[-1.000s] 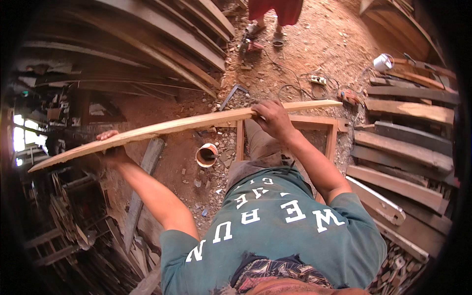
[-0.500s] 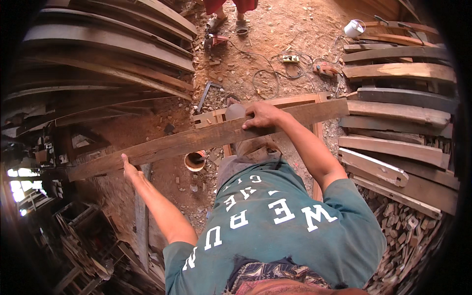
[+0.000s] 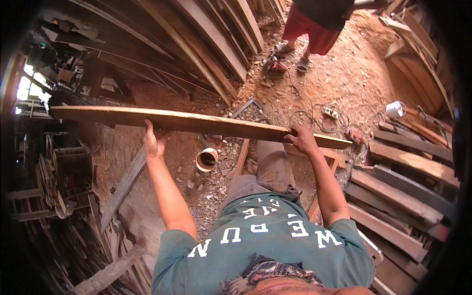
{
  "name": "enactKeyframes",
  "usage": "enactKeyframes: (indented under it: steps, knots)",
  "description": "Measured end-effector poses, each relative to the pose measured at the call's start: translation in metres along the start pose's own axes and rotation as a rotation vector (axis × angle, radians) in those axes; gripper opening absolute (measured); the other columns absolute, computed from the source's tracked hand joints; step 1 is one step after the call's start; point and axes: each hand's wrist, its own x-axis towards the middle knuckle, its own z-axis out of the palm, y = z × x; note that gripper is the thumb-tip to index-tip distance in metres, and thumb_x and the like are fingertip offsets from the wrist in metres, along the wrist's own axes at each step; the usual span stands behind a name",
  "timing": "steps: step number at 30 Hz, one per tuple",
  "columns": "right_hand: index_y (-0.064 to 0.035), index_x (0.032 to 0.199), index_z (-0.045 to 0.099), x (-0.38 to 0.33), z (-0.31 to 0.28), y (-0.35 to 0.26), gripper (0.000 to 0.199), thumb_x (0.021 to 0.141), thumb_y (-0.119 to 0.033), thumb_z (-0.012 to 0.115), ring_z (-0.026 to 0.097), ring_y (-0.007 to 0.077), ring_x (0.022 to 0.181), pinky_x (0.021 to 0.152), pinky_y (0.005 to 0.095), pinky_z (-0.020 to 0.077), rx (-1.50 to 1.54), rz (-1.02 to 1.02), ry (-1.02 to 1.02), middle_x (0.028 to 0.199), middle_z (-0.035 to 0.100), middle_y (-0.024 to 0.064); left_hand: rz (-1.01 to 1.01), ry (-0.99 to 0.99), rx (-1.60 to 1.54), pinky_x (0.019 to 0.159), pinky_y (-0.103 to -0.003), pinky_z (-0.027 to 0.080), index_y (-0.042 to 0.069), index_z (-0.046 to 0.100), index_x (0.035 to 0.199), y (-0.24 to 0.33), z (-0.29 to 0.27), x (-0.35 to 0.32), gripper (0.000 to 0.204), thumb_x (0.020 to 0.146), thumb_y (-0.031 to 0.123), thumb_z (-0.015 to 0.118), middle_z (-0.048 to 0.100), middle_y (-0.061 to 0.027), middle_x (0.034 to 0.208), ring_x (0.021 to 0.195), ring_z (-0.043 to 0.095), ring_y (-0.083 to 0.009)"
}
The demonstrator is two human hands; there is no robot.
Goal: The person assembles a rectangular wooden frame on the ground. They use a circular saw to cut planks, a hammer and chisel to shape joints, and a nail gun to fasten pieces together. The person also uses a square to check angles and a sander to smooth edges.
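A long wooden plank (image 3: 211,126) spans the view in front of me, turned so that its pale narrow edge faces up and its dark broad side faces me. My left hand (image 3: 155,141) grips its lower side left of the middle, thumb up against the face and the other fingers mostly hidden behind. Closer to the right end, my right hand (image 3: 303,139) is closed round the plank, fingers curled over it. Beneath the plank lies part of a wooden frame (image 3: 314,153) on the ground, partly hidden by my leg.
Planks lean in stacks at the far left (image 3: 211,44) and right (image 3: 403,196). A white bucket (image 3: 207,160) stands below the plank. A metal square (image 3: 248,106), cables and a power strip (image 3: 331,113) lie on the dirt. Another person (image 3: 314,29) stands at the back.
My view has swung to the left. The plank has rolled from showing its broad face to showing its edge, and its left end sits higher in the picture. Both hands keep hold.
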Motion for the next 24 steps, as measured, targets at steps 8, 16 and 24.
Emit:
enactKeyframes:
  steps: [8, 16, 24]
  knots:
    - [0.0003, 0.125, 0.062, 0.095, 0.033, 0.051, 0.047, 0.085, -0.021, 0.075, 0.065, 0.04, 0.112, 0.095, 0.0446, 0.0516, -0.006, -0.121, 0.125, 0.119, 0.067, 0.0245, 0.504, 0.194, 0.222, 0.106, -0.043, 0.047, 0.0, 0.045, 0.147, 0.045, 0.127, 0.109, 0.077, 0.095, 0.051, 0.07, 0.053, -0.0174, 0.144, 0.129, 0.052, -0.0273]
    - [-0.0098, 0.118, 0.073, 0.069, 0.057, 0.11, 0.045, 0.082, -0.037, 0.076, 0.072, 0.0349, 0.102, 0.09, 0.0436, 0.0567, -0.248, 0.279, -0.4, 0.104, 0.076, 0.0186, 0.667, 0.33, 0.466, 0.091, -0.04, 0.052, -0.004, 0.062, 0.115, 0.062, 0.197, 0.268, 0.056, 0.094, 0.046, 0.074, 0.072, -0.0198, 0.112, 0.104, 0.069, -0.0303]
    - [-0.0051, 0.106, 0.076, 0.067, 0.074, 0.21, 0.031, 0.084, -0.026, 0.078, 0.075, 0.0277, 0.088, 0.078, 0.0391, 0.059, -0.214, 0.433, -0.511, 0.096, 0.077, 0.015, 0.538, 0.408, 0.709, 0.103, -0.047, 0.05, -0.005, 0.049, 0.142, 0.045, 0.243, 0.372, 0.079, 0.094, 0.056, 0.067, 0.064, -0.0292, 0.129, 0.123, 0.061, -0.0421]
